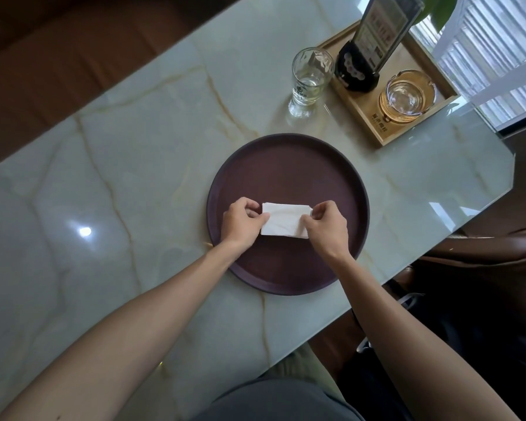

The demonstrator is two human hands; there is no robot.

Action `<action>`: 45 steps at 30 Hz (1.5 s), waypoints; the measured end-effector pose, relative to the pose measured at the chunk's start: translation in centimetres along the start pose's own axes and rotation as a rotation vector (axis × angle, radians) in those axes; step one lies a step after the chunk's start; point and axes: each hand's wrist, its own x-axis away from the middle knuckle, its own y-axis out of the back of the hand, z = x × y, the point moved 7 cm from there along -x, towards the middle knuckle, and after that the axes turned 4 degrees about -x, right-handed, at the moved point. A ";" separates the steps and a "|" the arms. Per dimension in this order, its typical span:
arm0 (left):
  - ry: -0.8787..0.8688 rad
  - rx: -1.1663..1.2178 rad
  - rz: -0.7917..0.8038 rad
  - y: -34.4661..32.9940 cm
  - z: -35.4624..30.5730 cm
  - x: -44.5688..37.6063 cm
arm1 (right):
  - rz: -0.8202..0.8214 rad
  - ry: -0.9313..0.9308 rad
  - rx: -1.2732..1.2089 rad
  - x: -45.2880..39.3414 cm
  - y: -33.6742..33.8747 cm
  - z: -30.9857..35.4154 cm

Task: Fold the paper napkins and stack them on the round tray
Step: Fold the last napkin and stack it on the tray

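The folded napkin stack (283, 219) lies on the round tray (286, 156) at frame centre, long axis left-right betw. my hands, left fingers (257, 218) and right fingers (308, 218) pinching its short ends, both equally near.

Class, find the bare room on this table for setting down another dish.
Free: the marble table left of the round tray. Crowded: the far right corner, with the glass beside the wooden tray holding an ashtray.

You face a pale marble table (110, 165) bearing a round dark tray (286, 165), a clear glass (308, 82) and a wooden tray (377, 129) beside it.
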 end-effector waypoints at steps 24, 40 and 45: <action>-0.719 -0.938 0.207 -2.8 -5.4 0.9 | 0.286 0.650 0.862 0.0 -2.6 3.4; -0.122 -0.257 0.400 -1.9 -1.3 3.5 | 0.138 0.140 0.217 1.9 -0.7 1.2; -0.137 -0.326 0.373 -1.2 -1.4 3.4 | 0.112 0.140 0.255 2.3 -0.1 1.6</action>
